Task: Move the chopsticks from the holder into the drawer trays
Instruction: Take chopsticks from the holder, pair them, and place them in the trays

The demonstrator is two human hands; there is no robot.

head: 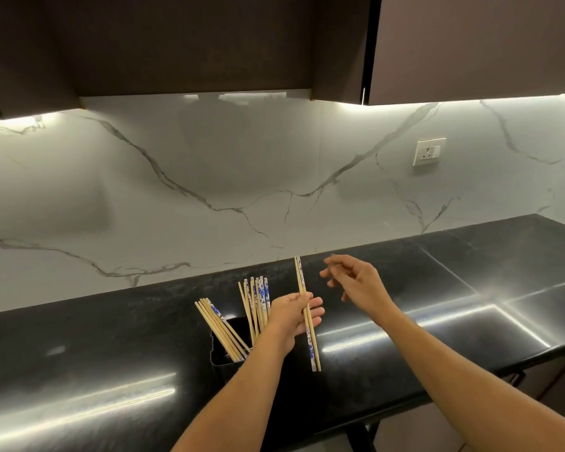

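Fingers (316, 312) of the left hand (289, 316) are pinching a chopstick pair (300, 278), nearly upright, at 3 o'clock of the black holder (224, 360), which has more chopsticks (256, 301) fanned out in it. Right hand (359, 282) hangs loose and empty at 2 o'clock, over the dark tabletop (437, 288).

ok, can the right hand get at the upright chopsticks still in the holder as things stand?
Probably not directly: the left hand and the pair it holds sit between the right hand and the upright chopsticks in the holder. Their tops look reachable from above.
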